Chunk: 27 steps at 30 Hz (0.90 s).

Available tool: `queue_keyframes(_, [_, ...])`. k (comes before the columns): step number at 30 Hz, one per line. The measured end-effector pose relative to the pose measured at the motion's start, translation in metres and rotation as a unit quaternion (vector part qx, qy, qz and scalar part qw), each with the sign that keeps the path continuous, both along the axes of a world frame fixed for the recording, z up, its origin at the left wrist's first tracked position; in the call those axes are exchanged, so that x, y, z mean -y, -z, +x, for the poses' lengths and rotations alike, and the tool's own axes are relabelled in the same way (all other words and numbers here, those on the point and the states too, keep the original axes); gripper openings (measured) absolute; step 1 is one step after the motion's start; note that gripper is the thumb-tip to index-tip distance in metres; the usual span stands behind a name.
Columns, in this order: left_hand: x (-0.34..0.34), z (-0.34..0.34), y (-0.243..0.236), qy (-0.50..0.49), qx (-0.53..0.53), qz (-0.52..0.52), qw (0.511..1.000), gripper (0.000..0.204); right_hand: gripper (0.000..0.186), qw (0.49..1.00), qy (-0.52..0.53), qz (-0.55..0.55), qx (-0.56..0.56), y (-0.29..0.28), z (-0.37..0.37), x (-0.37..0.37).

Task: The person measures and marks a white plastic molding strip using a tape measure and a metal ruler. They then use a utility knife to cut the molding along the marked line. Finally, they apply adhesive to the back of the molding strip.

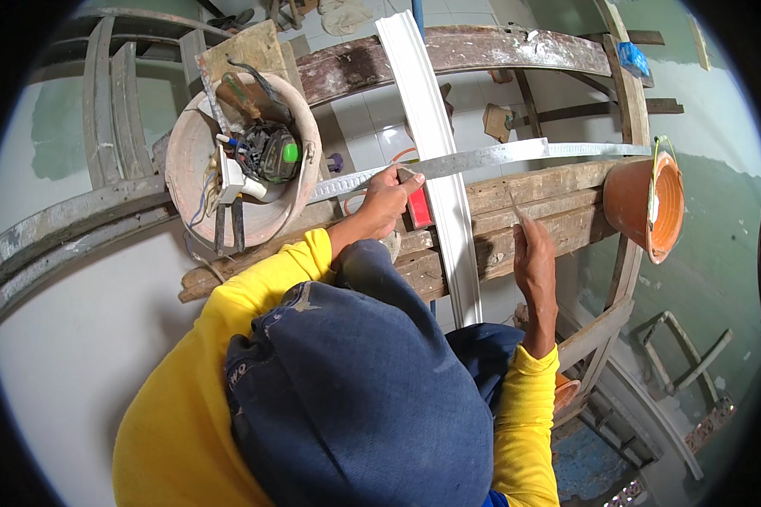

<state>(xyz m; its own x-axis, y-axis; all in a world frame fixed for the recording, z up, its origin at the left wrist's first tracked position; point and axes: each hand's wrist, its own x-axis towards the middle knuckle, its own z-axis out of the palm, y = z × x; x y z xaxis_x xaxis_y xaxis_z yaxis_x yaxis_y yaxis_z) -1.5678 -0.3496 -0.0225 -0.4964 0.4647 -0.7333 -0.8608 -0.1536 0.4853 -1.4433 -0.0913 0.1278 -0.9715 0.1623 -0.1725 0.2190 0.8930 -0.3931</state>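
Step in hand: by the look of it, measuring or squaring a cut line, with the long silvery flat metal strip (pixel 482 158) laid crosswise over the white moulded trim length (pixel 454 228).
Left hand: the left hand (pixel 379 204) is closed on the metal strip, thumb and fingers at its edge, just left of the trim.
Right hand: the right hand (pixel 534 258) pinches a thin pointed tool (pixel 517 205), tip up, right of the trim and apart from the strip; whether pencil or blade, I cannot tell. The hands are well apart.
Trim: between the hands, running away from the body over the surface of rough brown wooden planks (pixel 550 184).
Next move: would seem to call for the strip pinned still and square to the trim while the pointed tool comes to its edge; a slip there could skew the line.
Trim texture: smooth, glossy-looking, with long parallel ridges; material uncertain.
Strip texture: thin metal, plain in the middle, patterned with marks or slots toward both ends.
Planks: weathered, stained, split-grained.
Left bucket: pale, round, plaster-crusted bucket (pixel 180 173), packed with tools.
Right bucket: smooth orange plastic bucket (pixel 624 198), tilted, with a thin green handle.
Red piece: flat-faced red block (pixel 418 208) beside the trim, below the left fingers.
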Motion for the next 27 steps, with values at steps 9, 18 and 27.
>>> queue_keyframes(9, [-0.004,0.002,-0.015,-0.051,-0.012,-0.010,0.999,0.020,0.043,0.994,0.075,-0.083,0.003,0.008,0.021,0.015])
queue_keyframes(18, [-0.001,0.002,-0.016,-0.039,0.005,0.013,0.999,0.020,0.037,0.997,0.046,-0.062,-0.021,0.015,0.024,0.014])
queue_keyframes(27, [0.001,0.005,-0.003,-0.044,0.007,0.058,0.997,0.022,0.040,0.997,0.041,-0.071,0.005,0.009,0.020,0.015])
